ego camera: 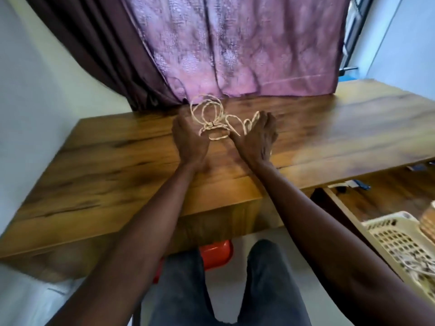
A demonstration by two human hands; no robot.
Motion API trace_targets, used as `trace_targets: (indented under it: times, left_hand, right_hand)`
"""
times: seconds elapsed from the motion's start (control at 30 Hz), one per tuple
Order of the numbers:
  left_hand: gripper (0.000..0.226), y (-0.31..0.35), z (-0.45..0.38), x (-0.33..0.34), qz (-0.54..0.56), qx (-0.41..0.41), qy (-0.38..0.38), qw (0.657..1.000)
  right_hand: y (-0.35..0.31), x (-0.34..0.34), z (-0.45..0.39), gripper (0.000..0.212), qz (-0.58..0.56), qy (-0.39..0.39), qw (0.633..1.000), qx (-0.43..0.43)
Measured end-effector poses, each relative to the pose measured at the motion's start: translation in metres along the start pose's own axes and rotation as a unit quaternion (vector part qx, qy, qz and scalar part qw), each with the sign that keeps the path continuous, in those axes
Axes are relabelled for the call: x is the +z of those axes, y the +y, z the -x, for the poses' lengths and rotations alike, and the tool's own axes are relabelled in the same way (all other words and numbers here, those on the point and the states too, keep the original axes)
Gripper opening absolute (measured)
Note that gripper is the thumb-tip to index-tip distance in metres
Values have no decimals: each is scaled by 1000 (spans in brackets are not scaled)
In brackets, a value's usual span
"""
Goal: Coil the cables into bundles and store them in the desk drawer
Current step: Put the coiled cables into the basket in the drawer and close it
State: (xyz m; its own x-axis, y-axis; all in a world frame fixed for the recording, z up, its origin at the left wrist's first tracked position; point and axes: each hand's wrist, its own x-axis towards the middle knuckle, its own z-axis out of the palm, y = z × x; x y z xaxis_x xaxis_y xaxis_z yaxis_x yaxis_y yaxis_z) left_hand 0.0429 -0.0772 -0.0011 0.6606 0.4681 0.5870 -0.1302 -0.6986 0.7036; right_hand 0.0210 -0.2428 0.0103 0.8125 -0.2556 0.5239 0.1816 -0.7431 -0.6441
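A thin cream twisted cable (207, 111) lies in loose loops on the wooden desk (117, 161), near the curtain, cinched at one spot by a small dark tie. My left hand (188, 140) is at the knot, fingers curled round the gathered strands. My right hand (256, 137) holds a further loop of the same cable to the right, its fingers bent over the cord. Both forearms reach out over the desk's front edge.
A purple curtain (235, 43) hangs down onto the back of the desk. At the lower right a cream perforated basket (395, 241) holds more cord, beside a lower wooden surface (381, 196). A red stool (216, 255) shows under the desk.
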Motion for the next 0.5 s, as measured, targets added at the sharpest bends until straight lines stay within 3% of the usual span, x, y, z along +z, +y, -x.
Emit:
trace_targets:
  times: [0.07,0.2,0.33,0.5]
  left_hand:
    - [67,-8,-3,6,-67,55,-36,996]
    - [64,-5,-9,24,-179,218,-98,954]
    - [69,-10,-21,39,-247,155,-180,940]
    - [71,-8,-22,44,-264,133,-259,920]
  right_hand:
    - [5,7,3,107,36,-22,999,17]
    - [6,13,4,92,118,18,991,-54]
    - [12,19,9,100,178,-16,982,-61]
    - [15,21,6,96,103,-77,991,-31]
